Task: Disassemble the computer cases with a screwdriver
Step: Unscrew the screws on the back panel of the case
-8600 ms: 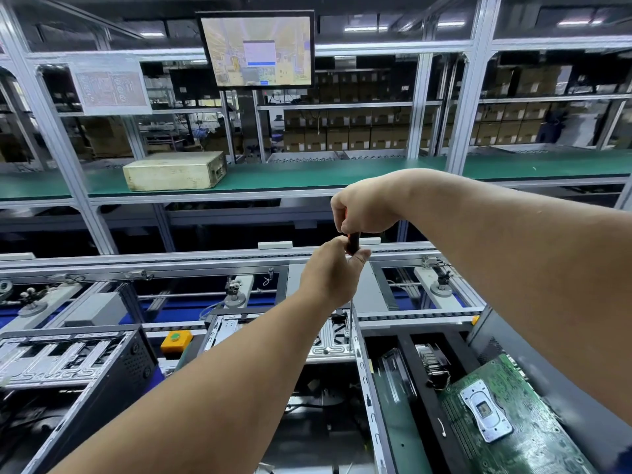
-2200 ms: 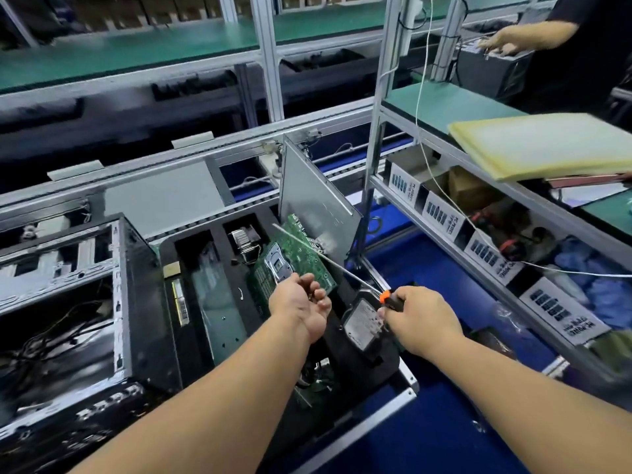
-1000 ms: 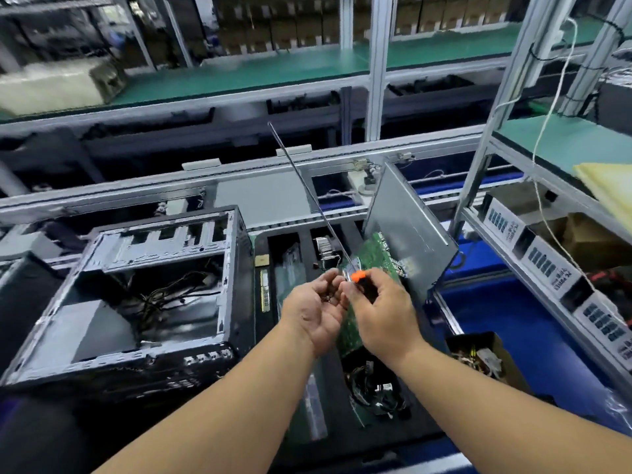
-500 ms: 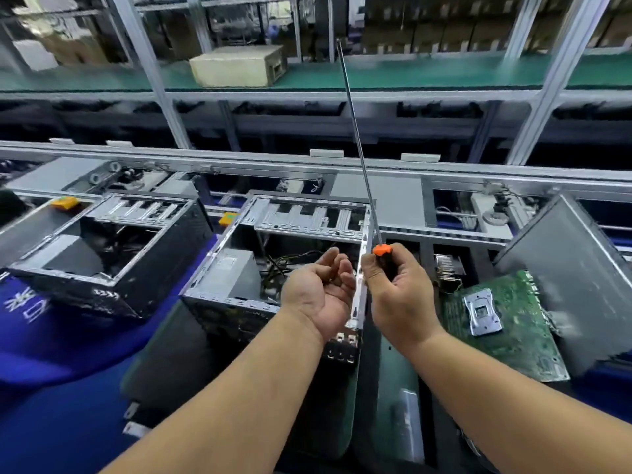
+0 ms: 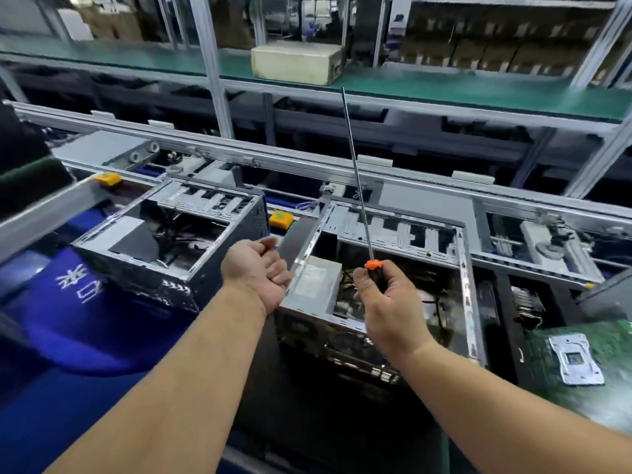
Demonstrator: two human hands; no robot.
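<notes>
Two opened cases (image 5: 393,268) below; right hand (image 5: 386,302) clamped on upright screwdriver (image 5: 355,179), left hand (image 5: 260,271) loosely curled, empty.

Beyond the fingers runs a conveyor line (image 5: 307,165) of grey aluminium rails with small rollers and white tabs. Farther past the fingertips, and higher, a long green-topped shelf (image 5: 444,87) crosses the whole width, carried by pale metal uprights (image 5: 212,63). A cream box (image 5: 295,63) sits on it (slightly blurred). Behind that stand racks of brown cartons (image 5: 496,49). Left of the fingers and lower lies a blue surface (image 5: 68,336) bearing white printed characters; two orange blocks (image 5: 281,219) rest by the rails.
</notes>
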